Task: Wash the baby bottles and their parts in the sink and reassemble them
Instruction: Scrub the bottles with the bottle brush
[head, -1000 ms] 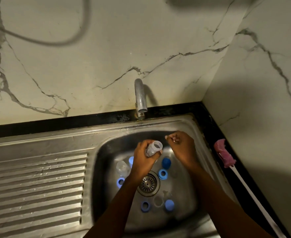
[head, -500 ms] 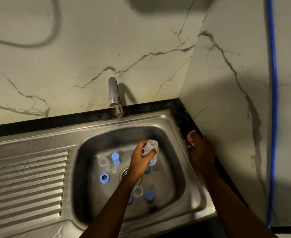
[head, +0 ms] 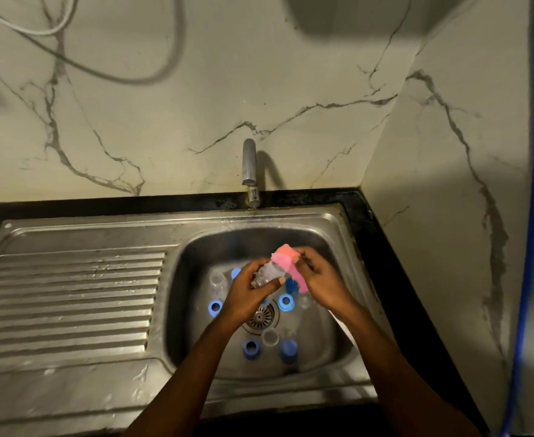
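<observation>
A clear baby bottle (head: 268, 273) is held above the drain (head: 263, 315) of the steel sink (head: 259, 219), tilted, with its mouth turned toward the far right. It is gripped by the left hand (head: 246, 295), whose fingers and thumb are curled round its body. A pink sponge (head: 286, 257) is grasped by the right hand (head: 322, 286) and is pressed against the bottle's mouth. On the basin floor, blue rings are seen just left of the drain (head: 215, 307), just right of it (head: 286, 301) and on its near side (head: 250, 348). A blue cap (head: 288, 350) and a clear round part (head: 270, 337) also lie on the near side of the drain. Another clear bottle (head: 216, 279) stands beyond the drain to the left. The tap (head: 249, 165) rises behind the drain, at the marble wall.
</observation>
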